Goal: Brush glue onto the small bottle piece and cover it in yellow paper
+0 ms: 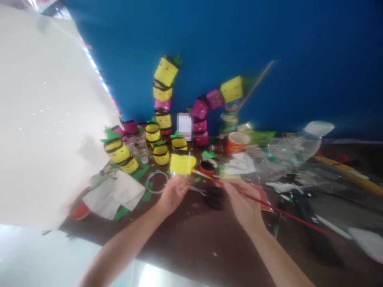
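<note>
My left hand (173, 195) is closed around the lower end of a yellow-painted clear plastic cup (182, 163), held up over the table. A long red-handled paintbrush (287, 215) is gripped in my right hand (243, 201). Its tip is at the right side of the cup and looks to be touching the yellow paint. Just behind the brush stands a small red pot with dark contents (208, 166). Dark-handled scissors (213, 197) lie on the table between my hands. Motion blur softens the fingers.
Yellow and magenta cup stacks (163, 91) rise against the blue wall. A red paper cup (237, 142) and a clear plastic bottle (299, 147) stand right of centre. White cloth or paper (115, 193), green scraps and a clear ring (147, 183) lie at left.
</note>
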A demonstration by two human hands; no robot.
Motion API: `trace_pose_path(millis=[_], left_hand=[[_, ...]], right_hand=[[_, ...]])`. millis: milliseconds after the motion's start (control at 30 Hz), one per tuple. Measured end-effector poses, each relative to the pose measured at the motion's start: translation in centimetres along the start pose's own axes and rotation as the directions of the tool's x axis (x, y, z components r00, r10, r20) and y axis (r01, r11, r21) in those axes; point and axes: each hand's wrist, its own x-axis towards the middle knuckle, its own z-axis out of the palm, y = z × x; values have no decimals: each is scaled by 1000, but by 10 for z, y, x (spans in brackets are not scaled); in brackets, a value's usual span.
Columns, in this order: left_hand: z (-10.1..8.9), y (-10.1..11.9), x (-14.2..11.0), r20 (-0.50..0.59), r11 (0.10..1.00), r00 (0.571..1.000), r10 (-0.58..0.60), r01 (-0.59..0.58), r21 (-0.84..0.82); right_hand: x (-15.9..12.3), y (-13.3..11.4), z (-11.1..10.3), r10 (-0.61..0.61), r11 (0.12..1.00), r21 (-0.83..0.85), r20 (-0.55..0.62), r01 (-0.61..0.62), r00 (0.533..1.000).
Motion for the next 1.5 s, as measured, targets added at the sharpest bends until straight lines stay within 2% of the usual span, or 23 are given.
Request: trace_pose_path(millis=[100, 167, 300, 400, 600, 733, 933, 1133, 1300, 1400, 1500], left_hand=[[1, 1, 1, -51, 999, 999, -20, 18, -40], [1, 2, 1, -70, 998, 996, -54, 51, -44], [2, 7, -1, -61, 982, 983, -174, 168, -88], [5, 11, -3, -45, 957, 973, -227, 214, -198], [8, 14, -5, -10, 950, 971, -238, 230, -212], [7, 14, -6, 27, 943, 965, -261, 261, -205], [5, 15, -6, 64, 919, 952, -298, 304, -250], [3, 14, -5, 86, 907, 947, -311, 322, -271], [1, 13, -5, 92, 916, 947, -309, 322, -239], [2, 13, -5, 81, 914, 946, -314, 325, -243], [4, 14, -5, 68, 904, 942, -328, 334, -268]], right_hand=[[2, 5, -1, -11, 998, 54, -33, 13, 999], [1, 7, 0, -1, 997, 72, 12, 0, 1000], [-2, 4, 3, 23, 1000, 9, 86, -24, 996], [-2, 2, 2, 22, 1000, -6, 67, -22, 997], [-3, 7, 1, -13, 999, 31, 80, 10, 997], [-5, -4, 5, 3, 1000, 0, 120, -3, 993], [-5, -10, 0, -55, 998, -35, 37, 56, 998], [-8, -13, 3, -35, 999, -5, 120, 35, 992], [-5, -16, -1, -60, 996, -62, -43, 58, 997], [-3, -8, -5, -95, 995, 18, -65, 97, 993], [-5, 1, -8, -121, 984, 131, 22, 117, 992]])
